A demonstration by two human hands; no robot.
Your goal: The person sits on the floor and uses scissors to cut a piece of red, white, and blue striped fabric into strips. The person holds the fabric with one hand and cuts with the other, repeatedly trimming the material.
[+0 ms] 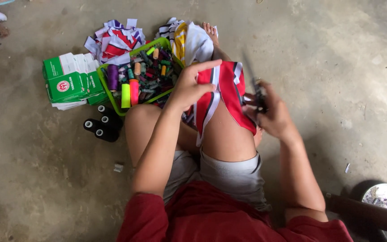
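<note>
Centre of the frame: a red fabric piece (229, 92) with white and dark striped trim lies draped over our raised knee, its lower edge hanging toward the right thigh. Our left hand (191, 87) grips the cloth at its upper left edge, fingers spread over the top. Our right hand (269, 112) is closed around a pair of dark scissors (254, 87), blades pointing up toward the top of the frame, just beside the right edge of the cloth. To trim well, we judge, the left hand should keep the fabric taut across the knee so the blades meet a flat edge and stay clear of skin and fingertips.

The cloth looks thin and limp, folding readily along the trim.

Upper left of centre: a green basket (108, 92) crowded with thread spools of many colours, with more red, white and yellow fabric pieces (117, 40) heaped behind it. Left of the basket stand green and white boxes (70, 80); below it, black spools (104, 125) rest on the concrete floor (328, 54). A metal bowl (386, 197) sits at lower right.
</note>
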